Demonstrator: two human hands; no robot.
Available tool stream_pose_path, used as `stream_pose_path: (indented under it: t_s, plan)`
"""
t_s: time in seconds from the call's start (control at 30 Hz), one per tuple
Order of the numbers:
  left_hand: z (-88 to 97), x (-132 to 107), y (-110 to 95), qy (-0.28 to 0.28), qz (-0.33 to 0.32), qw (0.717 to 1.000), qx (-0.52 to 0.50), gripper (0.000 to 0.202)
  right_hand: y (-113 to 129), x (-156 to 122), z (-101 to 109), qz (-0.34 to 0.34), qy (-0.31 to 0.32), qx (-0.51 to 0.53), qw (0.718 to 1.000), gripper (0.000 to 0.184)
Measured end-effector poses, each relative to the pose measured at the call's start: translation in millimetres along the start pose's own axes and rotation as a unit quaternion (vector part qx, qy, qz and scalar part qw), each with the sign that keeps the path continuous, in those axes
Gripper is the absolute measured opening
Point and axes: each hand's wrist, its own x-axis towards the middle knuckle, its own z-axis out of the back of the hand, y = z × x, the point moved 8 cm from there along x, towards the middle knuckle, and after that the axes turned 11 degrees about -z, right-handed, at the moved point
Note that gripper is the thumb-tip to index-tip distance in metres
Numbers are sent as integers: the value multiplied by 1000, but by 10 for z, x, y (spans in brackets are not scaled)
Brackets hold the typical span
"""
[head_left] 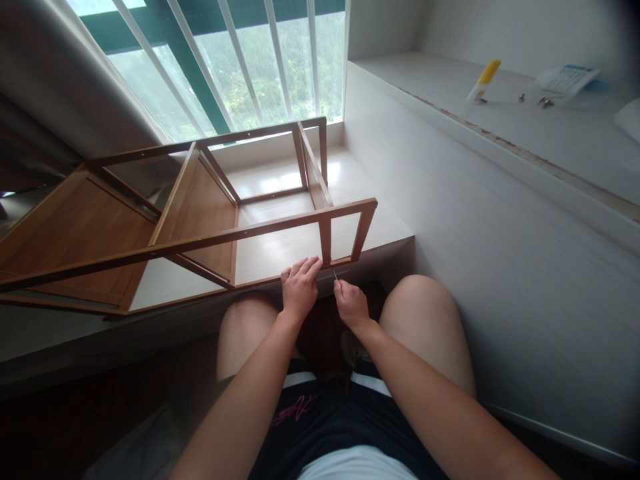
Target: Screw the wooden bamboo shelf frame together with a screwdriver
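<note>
A brown wooden shelf frame [245,233] lies on its side across the pale window ledge, its slatted and solid panels facing sideways. Over its near lower rail rests my left hand [300,288], fingers stretched out beside a short crosspiece [325,241]. My right hand [351,303] is closed around a thin metal tool [335,273], only partly visible, so its exact kind is unclear. The tip of that tool meets the rail near the foot of the crosspiece, just right of my left fingertips.
On the raised white shelf [435,80] at right are a yellow-capped tube [486,77], small metal hardware pieces [545,103] and a plastic packet [570,79]. A barred window [250,60] stands behind the frame, with a grey curtain [95,73] at left. My knees are against the ledge.
</note>
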Motion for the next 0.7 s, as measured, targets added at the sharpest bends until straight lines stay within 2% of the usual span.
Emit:
stream_pose_path:
  t_s: [0.47, 0.7]
  plan:
    - [-25, 1, -1, 1, -1, 1000, 8, 44, 25, 4, -4, -1, 0, -33, 999, 43]
    - [10, -6, -27, -5, -16, 1000, 12, 40, 84, -40, 65, 7, -13, -60, 998, 43]
